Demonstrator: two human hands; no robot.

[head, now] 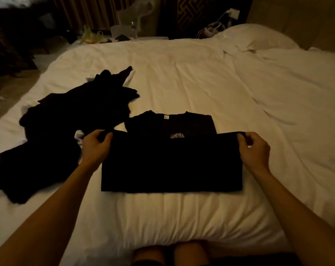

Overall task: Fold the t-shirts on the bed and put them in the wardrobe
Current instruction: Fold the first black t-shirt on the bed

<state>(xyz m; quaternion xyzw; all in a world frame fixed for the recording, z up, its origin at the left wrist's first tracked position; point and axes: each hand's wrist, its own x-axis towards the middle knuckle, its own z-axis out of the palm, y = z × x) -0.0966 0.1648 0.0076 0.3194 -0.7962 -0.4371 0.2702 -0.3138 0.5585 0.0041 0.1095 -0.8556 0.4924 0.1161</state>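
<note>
Knees (172,252) show nearest me, below the bed (182,73). Between my hands lies 1 black t-shirt (170,166), half folded; my left hand (96,148) and right hand (256,150) each pinch a hem corner. Beyond the left hand a dark pile (67,127) waits unfolded, and I judge the wardrobe trip not yet made.

Clothes pile (67,127) left; open bed (239,89) right.

I see the black t-shirt (171,164) flat by the near edge of the bed (182,73), lower half doubled up onto its chest print (177,135), white neck label (166,117) showing, and a heap of black t-shirts (67,127) sprawled toward the left edge.
</note>
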